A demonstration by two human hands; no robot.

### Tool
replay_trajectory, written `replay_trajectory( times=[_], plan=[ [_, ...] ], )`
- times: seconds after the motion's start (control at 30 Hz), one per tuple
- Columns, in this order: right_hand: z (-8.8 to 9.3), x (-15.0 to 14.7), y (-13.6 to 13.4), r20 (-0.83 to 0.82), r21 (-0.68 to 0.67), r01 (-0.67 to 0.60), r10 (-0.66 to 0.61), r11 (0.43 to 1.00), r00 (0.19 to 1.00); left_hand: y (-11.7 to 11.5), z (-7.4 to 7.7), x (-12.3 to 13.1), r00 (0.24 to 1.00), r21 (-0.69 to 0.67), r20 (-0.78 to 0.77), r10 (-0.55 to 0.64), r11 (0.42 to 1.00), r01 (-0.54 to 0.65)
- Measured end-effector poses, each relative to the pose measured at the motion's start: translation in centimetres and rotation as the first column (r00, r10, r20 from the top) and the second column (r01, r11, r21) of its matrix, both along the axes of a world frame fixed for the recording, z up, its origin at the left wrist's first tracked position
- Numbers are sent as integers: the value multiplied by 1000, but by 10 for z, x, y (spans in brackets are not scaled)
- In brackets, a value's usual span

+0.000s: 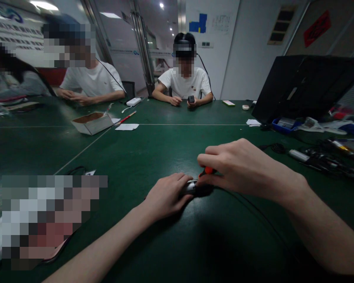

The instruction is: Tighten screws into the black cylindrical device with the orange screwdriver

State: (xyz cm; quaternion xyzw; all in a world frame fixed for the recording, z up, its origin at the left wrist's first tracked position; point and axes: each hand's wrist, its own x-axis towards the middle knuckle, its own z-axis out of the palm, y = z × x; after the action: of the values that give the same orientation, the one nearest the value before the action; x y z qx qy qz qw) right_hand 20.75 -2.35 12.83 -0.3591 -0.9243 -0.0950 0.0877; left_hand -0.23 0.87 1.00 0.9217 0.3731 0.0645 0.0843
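Observation:
My left hand (166,195) is curled around a small dark-and-silver device (198,189) lying on the green table (153,149), pinning it down. My right hand (236,167) comes in from the right, its fingers pinched on an orange-handled tool (207,171) whose tip meets the top of the device. Most of the device is hidden under both hands. A thin dark cable runs off it to the right along the table.
An open cardboard box (92,122) and white papers (126,126) lie further back. A black laptop (306,84), cables and tools (324,159) crowd the right side. Three people sit at the far and left edges; one holds a small black object (191,99).

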Motion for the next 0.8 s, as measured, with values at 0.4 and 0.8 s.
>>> replay_trajectory(
  times=[0.4,0.8],
  plan=[
    [-2,-1,-1,-33,1,3,-3,1000,999,0,0,-1,1000,-5,-10,6,1000,-6],
    [1,-1,-4,-95,-143,-69,56,987,994,0,0,0,1000,-14,14,-6,1000,6]
  ],
)
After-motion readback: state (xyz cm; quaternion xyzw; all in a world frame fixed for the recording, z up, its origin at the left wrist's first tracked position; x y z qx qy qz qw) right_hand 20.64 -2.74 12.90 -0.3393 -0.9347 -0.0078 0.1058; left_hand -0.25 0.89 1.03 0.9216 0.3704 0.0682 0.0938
